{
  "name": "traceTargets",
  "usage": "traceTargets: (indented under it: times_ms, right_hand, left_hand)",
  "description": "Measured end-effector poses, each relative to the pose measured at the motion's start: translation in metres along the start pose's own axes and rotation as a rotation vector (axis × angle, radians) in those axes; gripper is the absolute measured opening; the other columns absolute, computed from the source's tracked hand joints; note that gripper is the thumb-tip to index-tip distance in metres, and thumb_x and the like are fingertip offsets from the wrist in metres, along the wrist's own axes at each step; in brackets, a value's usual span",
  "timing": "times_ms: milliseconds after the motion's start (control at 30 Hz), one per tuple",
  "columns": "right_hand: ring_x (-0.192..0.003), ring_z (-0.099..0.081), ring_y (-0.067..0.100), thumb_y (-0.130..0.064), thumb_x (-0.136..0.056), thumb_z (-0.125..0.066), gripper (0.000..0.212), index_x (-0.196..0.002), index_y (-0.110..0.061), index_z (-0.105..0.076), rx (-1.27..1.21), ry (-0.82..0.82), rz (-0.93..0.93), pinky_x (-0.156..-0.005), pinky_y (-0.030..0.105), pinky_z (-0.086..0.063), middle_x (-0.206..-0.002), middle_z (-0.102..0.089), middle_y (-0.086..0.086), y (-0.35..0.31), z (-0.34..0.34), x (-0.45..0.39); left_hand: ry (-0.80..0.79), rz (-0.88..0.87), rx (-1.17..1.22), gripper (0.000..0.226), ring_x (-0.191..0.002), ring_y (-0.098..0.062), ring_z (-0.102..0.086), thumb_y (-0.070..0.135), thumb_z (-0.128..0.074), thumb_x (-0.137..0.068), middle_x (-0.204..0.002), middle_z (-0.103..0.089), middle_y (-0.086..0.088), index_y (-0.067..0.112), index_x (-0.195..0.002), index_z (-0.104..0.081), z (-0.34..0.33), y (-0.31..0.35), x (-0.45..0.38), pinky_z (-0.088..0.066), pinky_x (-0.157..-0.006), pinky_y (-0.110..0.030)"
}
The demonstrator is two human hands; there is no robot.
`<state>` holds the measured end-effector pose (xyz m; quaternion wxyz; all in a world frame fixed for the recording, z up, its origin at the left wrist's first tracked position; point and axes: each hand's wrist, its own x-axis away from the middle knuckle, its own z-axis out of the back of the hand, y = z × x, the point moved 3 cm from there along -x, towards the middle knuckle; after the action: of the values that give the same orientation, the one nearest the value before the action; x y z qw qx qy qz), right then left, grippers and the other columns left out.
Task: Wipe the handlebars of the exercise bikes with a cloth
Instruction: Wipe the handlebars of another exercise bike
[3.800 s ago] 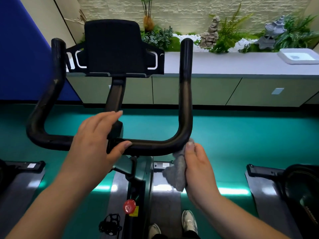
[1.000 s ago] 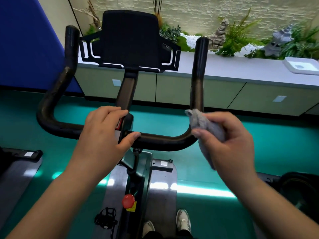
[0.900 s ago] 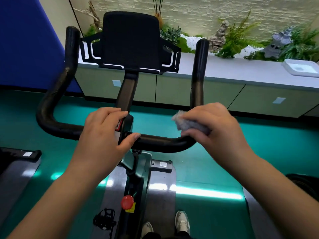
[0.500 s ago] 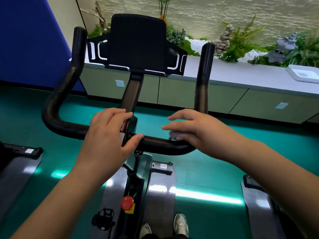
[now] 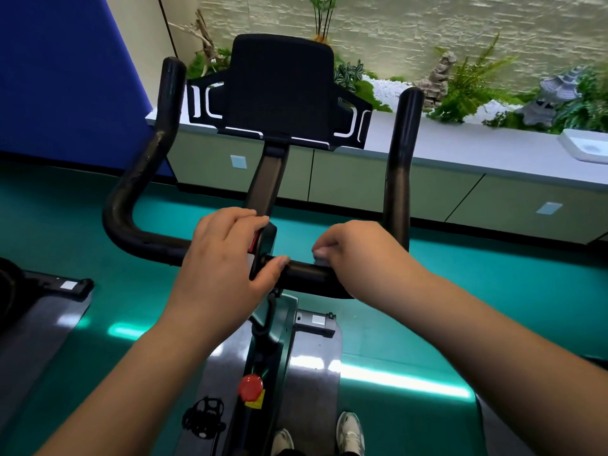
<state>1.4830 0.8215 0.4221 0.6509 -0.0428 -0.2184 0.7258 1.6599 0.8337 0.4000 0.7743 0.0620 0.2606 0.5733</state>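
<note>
Head view: L hand [image 5: 220, 261] sits on the centre of the black handlebar [image 5: 141, 238], fingers curled over the stem clamp, thumb hooked on the bar. R hand [image 5: 358, 255] is curled round the bar's right half, just inside the upright horn, pressing the grey cloth [image 5: 320, 260] onto it; only a sliver of cloth shows under the fingertips. Hands near, not touching.

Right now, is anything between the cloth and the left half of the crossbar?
Yes. The left hand grips the bar's centre clamp, right in the cloth's path along the handlebar. The right hand holds the cloth just right of it.
</note>
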Motion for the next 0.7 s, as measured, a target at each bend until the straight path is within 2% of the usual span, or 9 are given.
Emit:
traceTargets:
  times_ms: [67,167,267,367,500,567,633,700]
  right_hand:
    - [-0.096,-0.063,0.023,-0.019,-0.093,-0.054,0.018,-0.100,-0.018,-0.071,0.005,-0.010,0.000,-0.087,0.033,-0.050,-0.099,-0.070,0.004,-0.001,0.001,0.002]
    - [-0.090,-0.064,0.023,-0.016,-0.090,-0.054,0.017,-0.095,-0.019,-0.070,0.212,-0.031,0.030,-0.084,0.034,-0.052,-0.093,-0.070,0.002,0.009,0.009,0.007]
    - [-0.091,-0.062,0.023,-0.019,-0.092,-0.053,0.016,-0.096,-0.021,-0.068,0.256,-0.031,0.049,-0.082,0.031,-0.051,-0.093,-0.068,0.000,0.007,0.007,0.009]
    - [-0.094,-0.062,0.025,-0.019,-0.093,-0.053,0.017,-0.099,-0.019,-0.069,0.133,0.021,0.025,-0.082,0.033,-0.051,-0.096,-0.069,0.004,-0.012,-0.004,0.003]
    - [-0.087,-0.062,0.025,-0.022,-0.095,-0.051,0.020,-0.100,-0.015,-0.069,-0.077,0.107,0.074,-0.076,0.035,-0.051,-0.093,-0.069,0.008,-0.042,-0.011,-0.002]
    - [-0.076,-0.061,0.025,-0.025,-0.096,-0.050,0.022,-0.103,-0.014,-0.068,-0.046,0.037,0.089,-0.067,0.032,-0.049,-0.096,-0.069,0.008,-0.040,-0.005,0.001]
    - [-0.059,-0.056,0.017,-0.027,-0.096,-0.050,0.022,-0.102,-0.017,-0.070,0.088,-0.076,0.066,-0.053,0.024,-0.043,-0.097,-0.069,0.005,-0.025,0.005,0.006]
    - [-0.065,-0.059,0.015,-0.027,-0.095,-0.052,0.021,-0.096,-0.019,-0.071,0.168,-0.112,0.027,-0.062,0.025,-0.044,-0.094,-0.069,0.003,-0.009,0.015,0.011]
  left_hand:
    - [0.002,-0.008,0.001,0.051,-0.116,-0.022,-0.043,0.043,-0.060,-0.081,-0.122,-0.053,-0.002,0.012,-0.122,-0.059,0.000,0.000,0.000,-0.031,-0.101,-0.030]
    - [0.014,-0.017,0.011,0.039,-0.116,-0.021,-0.042,0.034,-0.058,-0.089,-0.121,-0.053,-0.003,0.012,-0.121,-0.059,-0.001,-0.002,-0.001,-0.029,-0.101,-0.029]
    - [0.045,-0.017,0.054,0.040,-0.114,-0.020,-0.043,0.034,-0.039,-0.093,-0.119,-0.054,-0.003,0.011,-0.119,-0.061,-0.001,-0.002,-0.001,-0.030,-0.099,-0.028]
    - [0.065,-0.022,0.068,0.043,-0.112,-0.023,-0.045,0.030,-0.033,-0.093,-0.118,-0.056,-0.006,0.009,-0.116,-0.062,-0.002,-0.003,-0.002,-0.035,-0.097,-0.031]
    - [0.047,-0.041,0.041,0.042,-0.114,-0.028,-0.048,0.029,-0.034,-0.092,-0.121,-0.057,-0.008,0.008,-0.116,-0.062,-0.005,-0.004,-0.004,-0.039,-0.097,-0.040]
    - [0.039,-0.045,0.049,0.043,-0.115,-0.027,-0.048,0.029,-0.033,-0.093,-0.123,-0.057,-0.006,0.009,-0.117,-0.061,-0.005,-0.005,-0.003,-0.038,-0.100,-0.040]
    - [0.043,-0.044,0.058,0.043,-0.117,-0.025,-0.046,0.030,-0.032,-0.093,-0.124,-0.057,-0.005,0.010,-0.119,-0.061,-0.005,-0.005,-0.003,-0.037,-0.102,-0.038]
    - [0.040,-0.044,0.066,0.043,-0.118,-0.023,-0.045,0.029,-0.031,-0.094,-0.125,-0.056,-0.004,0.010,-0.121,-0.060,-0.004,-0.005,-0.002,-0.036,-0.103,-0.038]
